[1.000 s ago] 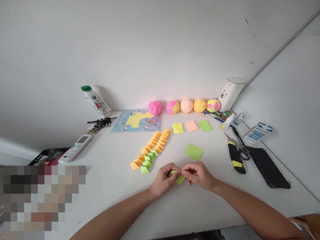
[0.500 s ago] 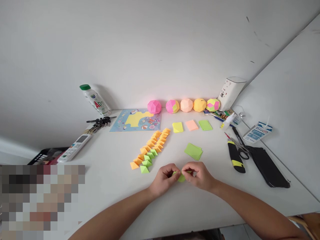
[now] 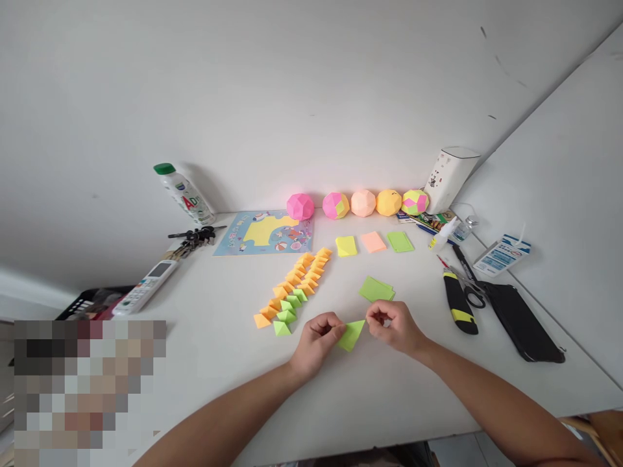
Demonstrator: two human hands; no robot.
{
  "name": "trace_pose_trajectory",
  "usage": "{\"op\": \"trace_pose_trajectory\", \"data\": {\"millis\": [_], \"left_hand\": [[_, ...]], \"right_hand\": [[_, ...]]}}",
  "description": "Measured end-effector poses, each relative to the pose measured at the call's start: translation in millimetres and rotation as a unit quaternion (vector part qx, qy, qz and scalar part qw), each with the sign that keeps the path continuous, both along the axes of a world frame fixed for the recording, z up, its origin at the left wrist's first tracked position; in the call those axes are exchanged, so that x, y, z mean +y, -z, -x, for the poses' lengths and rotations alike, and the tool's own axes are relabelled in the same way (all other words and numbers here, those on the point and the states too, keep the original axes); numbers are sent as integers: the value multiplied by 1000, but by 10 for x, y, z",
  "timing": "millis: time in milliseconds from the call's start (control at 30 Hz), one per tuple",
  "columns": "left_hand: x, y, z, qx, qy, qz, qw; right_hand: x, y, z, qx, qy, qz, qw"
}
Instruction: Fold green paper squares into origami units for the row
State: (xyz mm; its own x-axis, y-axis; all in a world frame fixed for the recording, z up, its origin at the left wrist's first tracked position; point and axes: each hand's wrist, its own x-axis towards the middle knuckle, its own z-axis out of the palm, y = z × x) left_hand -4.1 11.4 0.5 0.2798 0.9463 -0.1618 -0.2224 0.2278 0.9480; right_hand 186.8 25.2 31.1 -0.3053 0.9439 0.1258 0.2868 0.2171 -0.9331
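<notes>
A folded green paper (image 3: pixel 351 335) is pinched between the thumb and fingers of my left hand (image 3: pixel 318 344). My right hand (image 3: pixel 395 325) is closed in a pinch at the paper's upper right tip; whether its fingertips grip that tip is too small to tell. Just beyond my right hand lie loose green sheets (image 3: pixel 376 289). To the left, folded orange pieces (image 3: pixel 293 279) run in two slanting rows, with several folded green pieces (image 3: pixel 287 316) at the near end.
Paper balls (image 3: pixel 363 203) line the wall behind sticky-note pads (image 3: pixel 373 242). On the right lie a yellow-black cutter (image 3: pixel 459 303), scissors (image 3: pixel 473 297) and a black pouch (image 3: pixel 525 324). A bottle (image 3: pixel 187 194), keys (image 3: pixel 192 241) and a white remote (image 3: pixel 145 287) are at left.
My right hand has moved right and slightly up, away from my left hand. More of the green paper now shows between them, with its pointed corner toward my right fingers.
</notes>
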Motion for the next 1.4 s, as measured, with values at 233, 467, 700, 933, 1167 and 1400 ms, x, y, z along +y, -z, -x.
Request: {"op": "trace_pose_trajectory", "data": {"millis": [233, 467, 700, 933, 1167, 1400], "left_hand": [[25, 6, 3, -57, -26, 48, 997], [14, -7, 20, -5, 21, -2, 1000], [-26, 22, 12, 100, 62, -102, 988], [-47, 21, 12, 102, 70, -133, 983], [-62, -94, 10, 67, 143, -136, 978], [-44, -85, 38, 45, 168, -126, 977]], "right_hand": [[8, -11, 6, 34, -9, 20, 999], [-38, 60, 48, 7, -57, 17, 998], [-51, 62, 43, 17, -73, 85, 994], [-45, 69, 51, 19, -63, 135, 989], [-59, 48, 51, 20, -76, 159, 984], [-46, 64, 42, 11, -78, 166, 983]]}}
